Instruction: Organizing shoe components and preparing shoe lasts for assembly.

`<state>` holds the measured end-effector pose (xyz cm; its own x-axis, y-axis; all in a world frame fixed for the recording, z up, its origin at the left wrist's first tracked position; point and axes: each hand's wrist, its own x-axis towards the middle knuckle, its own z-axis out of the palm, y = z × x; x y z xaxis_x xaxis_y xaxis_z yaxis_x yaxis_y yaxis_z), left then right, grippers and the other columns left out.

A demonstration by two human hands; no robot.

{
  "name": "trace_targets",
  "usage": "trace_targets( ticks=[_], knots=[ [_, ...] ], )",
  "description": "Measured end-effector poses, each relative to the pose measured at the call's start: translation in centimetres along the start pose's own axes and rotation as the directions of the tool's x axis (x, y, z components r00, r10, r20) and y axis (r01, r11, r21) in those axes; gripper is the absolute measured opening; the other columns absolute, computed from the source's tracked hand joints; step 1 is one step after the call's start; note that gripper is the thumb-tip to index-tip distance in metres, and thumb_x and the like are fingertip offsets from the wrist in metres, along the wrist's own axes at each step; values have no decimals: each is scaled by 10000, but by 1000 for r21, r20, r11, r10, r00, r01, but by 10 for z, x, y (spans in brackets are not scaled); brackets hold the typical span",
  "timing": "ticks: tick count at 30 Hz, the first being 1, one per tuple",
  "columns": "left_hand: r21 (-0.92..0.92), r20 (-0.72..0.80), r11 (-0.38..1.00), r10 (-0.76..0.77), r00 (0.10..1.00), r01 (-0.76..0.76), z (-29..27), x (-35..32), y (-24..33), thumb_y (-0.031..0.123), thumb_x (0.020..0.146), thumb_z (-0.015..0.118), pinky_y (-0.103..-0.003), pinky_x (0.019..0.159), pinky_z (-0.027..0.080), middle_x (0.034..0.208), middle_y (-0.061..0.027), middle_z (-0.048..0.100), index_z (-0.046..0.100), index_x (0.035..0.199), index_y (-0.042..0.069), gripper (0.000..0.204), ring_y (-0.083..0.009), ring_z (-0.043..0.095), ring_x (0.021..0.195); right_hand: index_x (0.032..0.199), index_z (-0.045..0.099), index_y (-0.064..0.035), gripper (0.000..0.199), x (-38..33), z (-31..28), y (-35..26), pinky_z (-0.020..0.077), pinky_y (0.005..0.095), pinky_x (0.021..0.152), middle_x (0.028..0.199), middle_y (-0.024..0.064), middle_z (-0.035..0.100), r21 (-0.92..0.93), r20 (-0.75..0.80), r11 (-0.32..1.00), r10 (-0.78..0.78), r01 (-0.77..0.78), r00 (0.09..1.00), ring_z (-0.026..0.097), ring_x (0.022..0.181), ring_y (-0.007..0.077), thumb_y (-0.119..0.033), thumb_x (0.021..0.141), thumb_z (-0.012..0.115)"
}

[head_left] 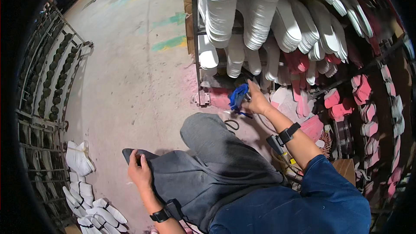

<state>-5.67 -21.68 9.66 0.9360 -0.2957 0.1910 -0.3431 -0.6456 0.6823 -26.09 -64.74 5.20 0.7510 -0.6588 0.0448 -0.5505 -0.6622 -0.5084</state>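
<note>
Left hand (141,174) rests on the left knee (161,159), fingers loosely bent, nothing seen in it, probably just for support. Right hand (260,102) is out front, fingers closed around a blue bundle (238,97), crumpled, cloth-like, exact kind unclear; seems gripped by the middle since it's limp. Bundle sits just below the shelf's (198,71) lower white stacks (235,55); contact can't be told. Stacks are foot-shaped pieces nested flat, likely to save room, ends jutting out, perhaps for easy grabbing. Pink pieces (341,109) hang off to the right. White bundles (102,216) lie lower left, dark bands likely keeping them together. Farther: left rack (50,123), green floor marks (168,43).
</note>
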Motion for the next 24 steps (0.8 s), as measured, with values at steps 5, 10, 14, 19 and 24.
trace_targets(
  ticks=[5,10,14,19,24],
  knots=[
    [4,5,999,-49,999,49,-2,-1,2,93,836,619,-345,732,494,867,-155,663,606,1087,33,258,-281,645,794,1246,513,12,515,-23,-16,-52,445,351,907,1147,209,580,262,243,941,150,-214,958,569,1047,324,-150,778,654],
    [68,27,997,35,999,-36,13,16,4,109,825,621,-394,704,486,837,-152,639,615,1048,49,231,-322,620,791,1201,545,0,409,-28,-17,-122,442,358,907,1115,181,597,316,86,932,-217,180,972,573,1031,307,-188,846,620],
    [111,17,988,104,994,-105,-4,18,20,144,836,600,-431,648,461,788,-154,604,619,1043,78,219,-347,583,740,1205,542,-33,492,-37,-2,-186,385,453,974,1240,218,497,79,71,876,-481,476,874,475,1146,396,-259,787,670],
    [47,208,996,-84,975,75,-1,33,16,176,822,614,-432,654,471,761,-133,631,611,1063,83,259,-329,604,733,1184,535,-64,590,-20,23,-199,348,524,985,1291,245,418,3,207,899,-429,438,879,407,1181,456,-320,688,725],
    [115,265,992,-84,961,55,5,69,-7,176,799,632,-426,628,478,756,-122,643,618,1059,96,273,-337,611,722,1159,546,-66,564,15,35,-228,351,518,976,1243,242,438,-37,297,922,-358,385,885,421,1150,449,-320,687,721]
  ],
)
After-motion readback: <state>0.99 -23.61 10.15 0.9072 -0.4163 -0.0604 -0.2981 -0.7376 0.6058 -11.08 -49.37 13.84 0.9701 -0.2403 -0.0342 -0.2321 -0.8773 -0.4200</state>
